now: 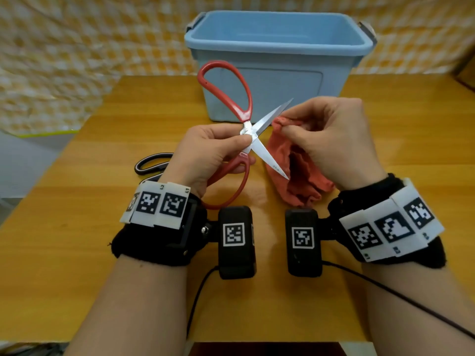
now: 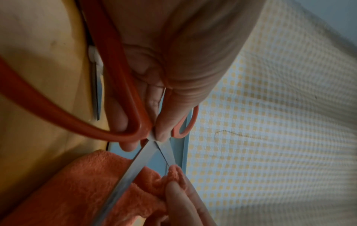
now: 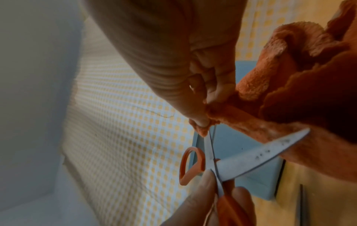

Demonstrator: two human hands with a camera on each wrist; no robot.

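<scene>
Red-handled scissors (image 1: pixel 232 104) are held up above the wooden table, blades spread wide in an X. My left hand (image 1: pixel 218 150) pinches them at the pivot, thumb on top, fingers under the lower handle (image 2: pixel 86 126). My right hand (image 1: pixel 323 134) pinches a corner of an orange-red cloth (image 1: pixel 300 176) close to the upper blade tip. In the right wrist view the cloth (image 3: pixel 289 76) bunches below the fingers, and one blade (image 3: pixel 260 156) lies against it. In the left wrist view the cloth (image 2: pixel 67 191) sits under the lower blade.
A light blue plastic bin (image 1: pixel 277 60), without a lid, stands at the table's far edge behind the scissors. A second pair of scissors with black handles (image 1: pixel 151 163) lies on the table (image 1: pixel 77 240) left of my left hand. A checked yellow cloth hangs behind.
</scene>
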